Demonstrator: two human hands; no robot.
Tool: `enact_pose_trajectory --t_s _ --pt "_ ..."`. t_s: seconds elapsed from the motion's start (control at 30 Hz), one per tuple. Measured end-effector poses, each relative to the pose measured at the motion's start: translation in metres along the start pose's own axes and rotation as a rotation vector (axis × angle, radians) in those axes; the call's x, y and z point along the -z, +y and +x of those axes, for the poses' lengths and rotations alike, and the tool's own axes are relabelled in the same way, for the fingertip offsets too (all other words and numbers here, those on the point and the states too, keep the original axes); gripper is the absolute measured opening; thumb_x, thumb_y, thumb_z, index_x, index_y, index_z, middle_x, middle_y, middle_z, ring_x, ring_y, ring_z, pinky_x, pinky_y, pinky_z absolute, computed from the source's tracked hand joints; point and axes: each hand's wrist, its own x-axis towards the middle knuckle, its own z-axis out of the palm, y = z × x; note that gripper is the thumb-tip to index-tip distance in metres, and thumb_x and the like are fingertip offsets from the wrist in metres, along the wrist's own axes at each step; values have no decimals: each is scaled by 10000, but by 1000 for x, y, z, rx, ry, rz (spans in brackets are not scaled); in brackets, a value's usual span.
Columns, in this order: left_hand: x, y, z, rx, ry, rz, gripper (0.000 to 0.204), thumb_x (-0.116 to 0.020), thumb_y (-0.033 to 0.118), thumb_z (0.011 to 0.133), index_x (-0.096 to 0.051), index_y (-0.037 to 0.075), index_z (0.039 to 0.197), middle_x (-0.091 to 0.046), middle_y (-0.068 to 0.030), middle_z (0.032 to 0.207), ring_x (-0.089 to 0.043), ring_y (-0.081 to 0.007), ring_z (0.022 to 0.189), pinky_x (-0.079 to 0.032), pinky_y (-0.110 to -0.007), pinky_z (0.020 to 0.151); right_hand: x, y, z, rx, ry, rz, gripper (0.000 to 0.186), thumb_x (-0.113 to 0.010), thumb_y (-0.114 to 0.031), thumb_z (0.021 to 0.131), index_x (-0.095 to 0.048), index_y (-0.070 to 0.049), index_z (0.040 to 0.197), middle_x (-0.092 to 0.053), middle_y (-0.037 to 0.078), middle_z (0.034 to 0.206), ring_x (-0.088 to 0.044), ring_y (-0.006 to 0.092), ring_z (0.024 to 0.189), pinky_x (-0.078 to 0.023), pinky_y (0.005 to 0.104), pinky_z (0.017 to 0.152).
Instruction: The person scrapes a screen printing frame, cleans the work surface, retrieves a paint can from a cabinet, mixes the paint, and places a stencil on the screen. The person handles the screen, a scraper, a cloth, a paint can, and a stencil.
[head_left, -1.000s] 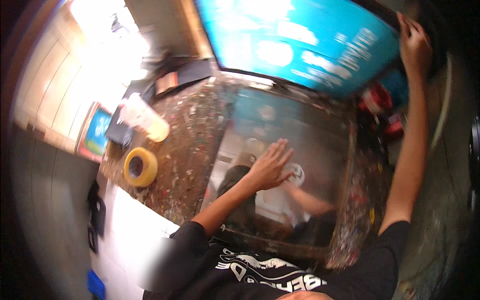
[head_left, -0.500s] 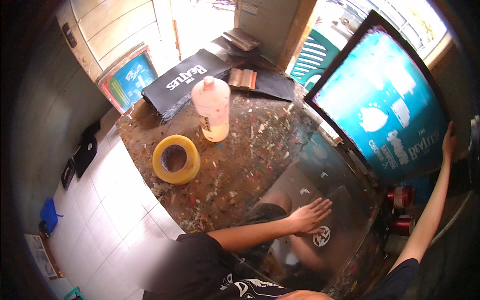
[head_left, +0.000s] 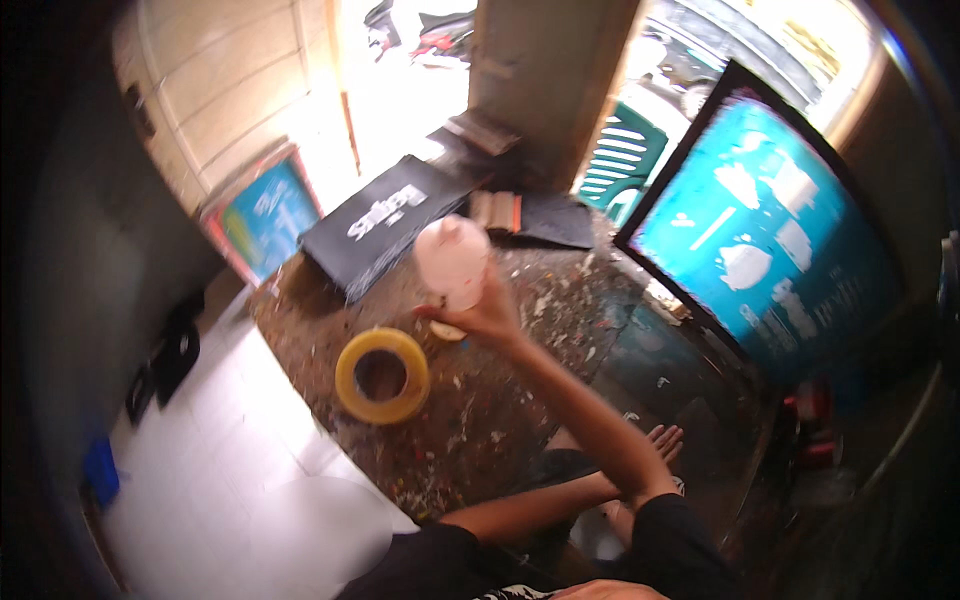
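My right hand [head_left: 480, 312] is wrapped around the lower part of a squeezable-looking plastic bottle [head_left: 452, 255] with pale pink sides and a narrow top. A yellowish bit of its base shows below the fingers. Farther right, my left hand [head_left: 664, 443] lies with outstretched fingers over a dark glossy surface [head_left: 640, 370], empty. My right forearm crosses above the left one. Left of the bottle rests a roll of yellow tape [head_left: 350, 385]. Beside my hands stands a raised screen-printing frame [head_left: 745, 235] with blue mesh and pale shapes.
Black cloth with white lettering [head_left: 360, 225] lies at the table's far left edge. Next to it, a wooden squeegee [head_left: 495, 212] sits on dark material. The tabletop [head_left: 480, 395] is paint-spattered. Red cans [head_left: 815, 405] stand at right; a green chair [head_left: 625, 155] is beyond.
My right hand has left the edge of the raised frame and moved left across the table to grip the bottle. My left hand stays near the glossy surface. The view has shifted.
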Motion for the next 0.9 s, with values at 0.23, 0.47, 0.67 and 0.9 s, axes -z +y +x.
enact_pose_trajectory --t_s 0.23,0.47,0.67,0.9 --pt "-2 -12 -1 -57 -34 -32 846 -418 540 1010 -292 -106 1541 -196 -291 1660 -150 -379 1575 -115 -499 1280 29 -8 -5 -165 139 252 906 -929 -456 721 -501 -32 1397 -673 135 1228 -679 241 1099 -547 386 947" --pt "29 -13 3 27 -263 -105 980 -486 648 956 -225 -59 1582 -163 -276 1672 -116 -374 1578 -129 -522 1277 237 -102 -136 -132 366 196 807 -923 -473 692 -603 -3 1265 -684 95 1166 -665 191 1050 -541 363 943" --pt "63 -19 13 -95 -388 63 1316 -670 860 694 -304 -72 1549 -229 -279 1652 -218 -396 1548 -183 -492 1270 350 -191 -283 -489 351 -361 914 -977 -429 615 -582 -11 1326 -694 124 1185 -681 228 1086 -545 409 970" --pt "68 -22 10 -128 -411 149 1479 -734 898 538 -253 -20 1593 -206 -213 1681 -151 -332 1577 -108 -491 1290 366 -206 -396 -1045 151 -694 917 -952 -538 559 -635 -2 1232 -726 209 1104 -716 359 1017 -549 445 935"
